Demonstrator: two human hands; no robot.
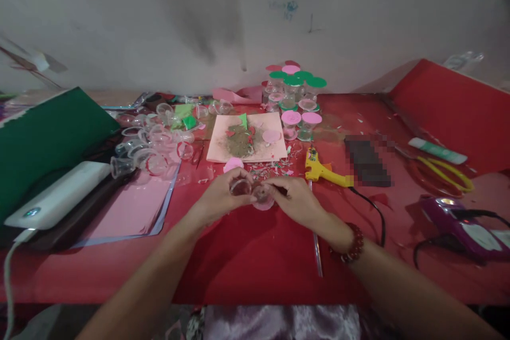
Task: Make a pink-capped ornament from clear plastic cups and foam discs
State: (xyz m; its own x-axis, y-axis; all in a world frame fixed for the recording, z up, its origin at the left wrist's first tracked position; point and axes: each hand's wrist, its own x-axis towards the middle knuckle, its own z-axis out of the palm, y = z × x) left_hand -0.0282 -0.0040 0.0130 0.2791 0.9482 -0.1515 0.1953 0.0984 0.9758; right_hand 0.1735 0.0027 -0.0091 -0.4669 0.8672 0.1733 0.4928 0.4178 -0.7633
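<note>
Left hand (218, 195) curled round clear plastic cup (240, 187), right hand (298, 201) pinching pink-edged clear cup (263, 199); best grip lightly, keep both steady.

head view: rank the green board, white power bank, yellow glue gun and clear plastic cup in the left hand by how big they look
1. Green board
2. White power bank
3. Yellow glue gun
4. Clear plastic cup, partly covered by the left hand

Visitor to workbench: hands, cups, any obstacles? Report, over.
Left hand and right hand holding clear plastic cups close together. Whether joined: can't tell. Clear glue stick passes beneath right hand; yellow glue gun lies beyond it.
</note>
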